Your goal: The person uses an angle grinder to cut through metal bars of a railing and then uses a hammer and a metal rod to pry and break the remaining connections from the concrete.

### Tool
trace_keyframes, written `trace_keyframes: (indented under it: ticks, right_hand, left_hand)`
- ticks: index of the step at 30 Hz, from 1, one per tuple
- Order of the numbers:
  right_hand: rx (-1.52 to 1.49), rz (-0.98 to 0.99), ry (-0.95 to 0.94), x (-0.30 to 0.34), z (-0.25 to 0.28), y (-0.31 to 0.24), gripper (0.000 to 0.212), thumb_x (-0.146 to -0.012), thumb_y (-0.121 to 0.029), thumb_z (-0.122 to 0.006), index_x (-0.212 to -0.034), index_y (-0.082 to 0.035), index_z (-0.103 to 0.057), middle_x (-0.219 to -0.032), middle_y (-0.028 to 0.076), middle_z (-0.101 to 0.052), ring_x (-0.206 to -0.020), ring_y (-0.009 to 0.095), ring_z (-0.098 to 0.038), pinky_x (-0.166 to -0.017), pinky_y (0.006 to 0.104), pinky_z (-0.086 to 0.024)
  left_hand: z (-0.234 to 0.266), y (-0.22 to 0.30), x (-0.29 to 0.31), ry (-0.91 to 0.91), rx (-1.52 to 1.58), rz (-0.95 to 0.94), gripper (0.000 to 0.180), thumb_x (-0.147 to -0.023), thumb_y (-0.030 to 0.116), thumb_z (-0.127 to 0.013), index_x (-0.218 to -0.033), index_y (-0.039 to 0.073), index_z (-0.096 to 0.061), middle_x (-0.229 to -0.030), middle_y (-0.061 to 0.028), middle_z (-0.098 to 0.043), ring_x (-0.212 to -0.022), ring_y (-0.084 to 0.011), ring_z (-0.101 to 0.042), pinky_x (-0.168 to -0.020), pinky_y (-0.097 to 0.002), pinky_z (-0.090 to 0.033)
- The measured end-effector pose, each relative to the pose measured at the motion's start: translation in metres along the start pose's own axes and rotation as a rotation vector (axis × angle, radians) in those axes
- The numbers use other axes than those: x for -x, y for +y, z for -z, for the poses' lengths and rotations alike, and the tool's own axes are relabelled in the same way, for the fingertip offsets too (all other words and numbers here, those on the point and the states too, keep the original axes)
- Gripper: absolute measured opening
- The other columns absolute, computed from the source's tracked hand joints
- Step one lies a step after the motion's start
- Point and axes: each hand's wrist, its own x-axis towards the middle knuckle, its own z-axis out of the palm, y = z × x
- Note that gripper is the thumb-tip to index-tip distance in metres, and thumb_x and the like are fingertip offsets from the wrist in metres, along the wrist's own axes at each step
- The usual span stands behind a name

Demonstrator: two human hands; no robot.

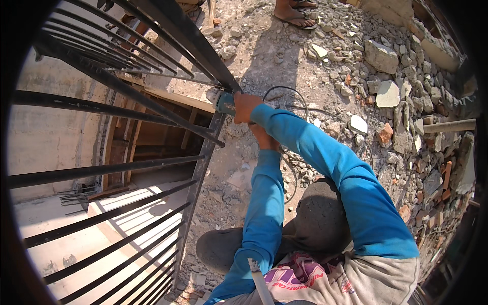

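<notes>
Both my hands close round a teal angle grinder [225, 103], whose front end sits against a black metal grille [195, 173]. My right hand [247, 107] wraps over the top of the body beside the frame bar. Just below it, my left hand [264, 136] grips too, its fingers partly hidden behind the right hand and wrist. The grinder's disc cannot be made out. A black power cord [325, 113] trails over the ground to the right of my hands.
Broken concrete and brick rubble [381, 56] covers the right side. Another person's sandalled foot [297, 18] stands at the top. Beyond the bars, left, lie a lower pale ledge [96, 229] and a wooden-framed opening [165, 119]. My bent knee [323, 213] is below my arms.
</notes>
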Motion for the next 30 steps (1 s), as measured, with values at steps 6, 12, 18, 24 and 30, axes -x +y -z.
trace_keyframes:
  ticks: [6,12,18,24,30]
  right_hand:
    - [0.004,0.008,-0.026,0.001,0.006,-0.007,0.077,-0.064,-0.033,-0.08,-0.12,0.006,-0.046,-0.108,0.021,-0.064,-0.098,0.034,-0.065,-0.081,0.0401,-0.054]
    - [0.022,0.0,-0.027,0.004,0.008,-0.005,0.078,-0.064,-0.033,-0.079,-0.123,0.007,-0.045,-0.106,0.021,-0.065,-0.097,0.033,-0.065,-0.081,0.0401,-0.054]
    - [0.022,-0.004,-0.044,0.001,0.009,-0.006,0.079,-0.064,-0.031,-0.079,-0.123,0.009,-0.045,-0.105,0.022,-0.065,-0.095,0.033,-0.066,-0.08,0.0398,-0.054]
    - [0.039,-0.003,-0.025,0.001,0.009,0.0,0.078,-0.064,-0.031,-0.078,-0.123,0.009,-0.045,-0.104,0.022,-0.065,-0.094,0.033,-0.066,-0.078,0.0387,-0.055]
    - [0.048,0.001,-0.064,-0.005,0.011,-0.018,0.079,-0.062,-0.032,-0.08,-0.122,0.008,-0.047,-0.105,0.02,-0.066,-0.094,0.032,-0.066,-0.078,0.0388,-0.055]
  left_hand:
    - [0.026,-0.005,-0.015,-0.065,0.323,0.173,0.04,-0.098,0.039,-0.042,-0.126,0.011,-0.042,-0.116,-0.0114,-0.056,-0.105,-0.0258,-0.057,-0.09,-0.0391,-0.048]
    - [-0.011,0.009,-0.001,0.01,0.165,0.11,0.038,-0.098,0.038,-0.041,-0.124,0.01,-0.044,-0.117,-0.0127,-0.056,-0.105,-0.0268,-0.057,-0.09,-0.0406,-0.048]
    - [-0.029,0.026,0.007,0.115,0.066,0.091,0.037,-0.099,0.034,-0.041,-0.124,0.008,-0.043,-0.119,-0.0143,-0.055,-0.105,-0.0275,-0.057,-0.089,-0.041,-0.049]
    - [-0.009,0.001,-0.007,0.039,0.213,0.162,0.039,-0.098,0.035,-0.04,-0.126,0.008,-0.042,-0.121,-0.014,-0.054,-0.109,-0.0282,-0.055,-0.095,-0.0411,-0.045]
    - [0.019,0.006,-0.02,-0.093,0.321,0.165,0.036,-0.098,0.032,-0.041,-0.125,0.007,-0.044,-0.118,-0.0136,-0.056,-0.107,-0.0273,-0.057,-0.092,-0.0405,-0.047]
